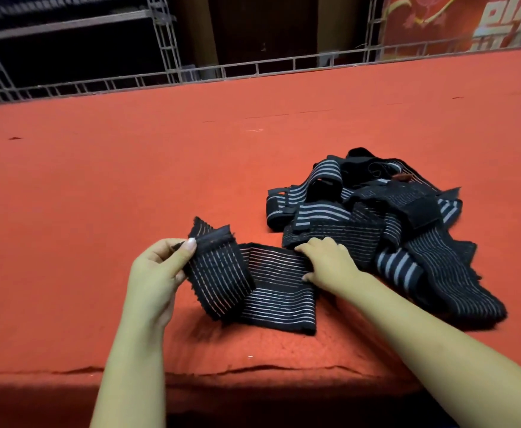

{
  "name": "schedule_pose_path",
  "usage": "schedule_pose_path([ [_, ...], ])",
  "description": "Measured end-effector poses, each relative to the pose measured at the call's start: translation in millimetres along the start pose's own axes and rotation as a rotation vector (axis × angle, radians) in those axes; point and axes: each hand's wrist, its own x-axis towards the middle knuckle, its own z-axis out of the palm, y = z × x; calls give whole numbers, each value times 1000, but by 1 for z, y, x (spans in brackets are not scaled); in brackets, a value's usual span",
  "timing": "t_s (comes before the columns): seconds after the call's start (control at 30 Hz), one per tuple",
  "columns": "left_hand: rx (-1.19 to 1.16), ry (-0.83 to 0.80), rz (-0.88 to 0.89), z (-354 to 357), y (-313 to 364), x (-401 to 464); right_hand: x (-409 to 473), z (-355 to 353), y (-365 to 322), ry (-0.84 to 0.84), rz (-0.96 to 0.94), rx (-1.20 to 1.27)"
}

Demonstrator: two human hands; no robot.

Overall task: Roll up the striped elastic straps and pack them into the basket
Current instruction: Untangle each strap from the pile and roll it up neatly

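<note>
Where the camera looks down, a broad tabletop (129, 180) covered in orange-red felt-like cloth is seen, its near edge creased and falling into shadow. A few loose threads and dark specks are scattered over the cloth. Along the far edge a grey metal lattice rail (253, 67) is set, and behind it dark shelving (67, 23) at the left and a brown upright panel at the centre can be made out. At the upper right a red banner (469, 20) with large pale characters is visible; the characters are cut off by the frame and cannot be read. No brand or label can be read on the straps.

One striped elastic strap (271, 288), black with thin pale lines, is laid near the front of the tabletop. Its left end, folded over and lifted off the cloth, is pinched by the left hand (157, 273) between thumb and curled fingers. The right hand (327, 264) is placed on the strap's right portion, fingers bent over its far edge and thumb pressed at its side, so the strap is held down and gripped. Just beyond and to the right, touching that hand, a tangled pile of straps (376, 217) is heaped, some with broad grey stripes.
</note>
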Motion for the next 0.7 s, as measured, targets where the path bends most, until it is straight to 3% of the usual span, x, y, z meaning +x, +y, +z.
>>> schedule_pose_path([
  [0.2,-72,-289,61,-9,-4,-6,4,-24,-10,161,8,437],
  [0.3,-123,-391,77,-5,-6,-9,-4,-49,-25,226,-103,543],
  [0.47,-286,-529,66,5,-4,-16,-24,-77,-56,15,-165,1183],
  [0.6,-305,-568,49,7,-4,-19,-31,-81,-57,-222,-188,1528],
  [0.7,-288,-500,23,6,-3,-18,-35,-82,-49,-253,-199,1675],
])
